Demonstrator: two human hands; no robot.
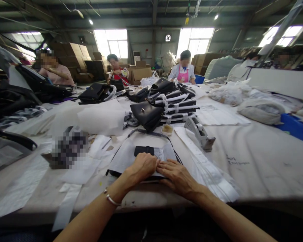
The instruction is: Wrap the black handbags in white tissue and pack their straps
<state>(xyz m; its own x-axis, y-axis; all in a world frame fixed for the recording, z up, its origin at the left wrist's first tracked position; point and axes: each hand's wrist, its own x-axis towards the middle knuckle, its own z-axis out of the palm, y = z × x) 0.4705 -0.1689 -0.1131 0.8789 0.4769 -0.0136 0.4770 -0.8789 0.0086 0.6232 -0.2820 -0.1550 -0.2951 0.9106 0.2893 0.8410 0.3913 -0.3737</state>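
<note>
In front of me a black handbag [112,173] lies flat, its upper face covered by white paper [123,158]. A small rolled black bundle [141,151], partly in clear or silvery wrapping [159,154], rests on the paper. Just below it my left hand [144,165] is closed, fingers curled down; what they grip is hidden. My right hand [175,174] lies with its fingers stretched out over the wrapping's lower edge and the paper, the fingertips meeting the left hand. The bag's handle [151,130] arches away from me.
Beyond the bag, black handbags [148,114] with wrapped handles are piled up. A tape dispenser [199,132] stands right of a small dish [167,129]; a blurred-out object [69,148] sits left. White sheets [101,116] cover the table's left. Several people sit across the table.
</note>
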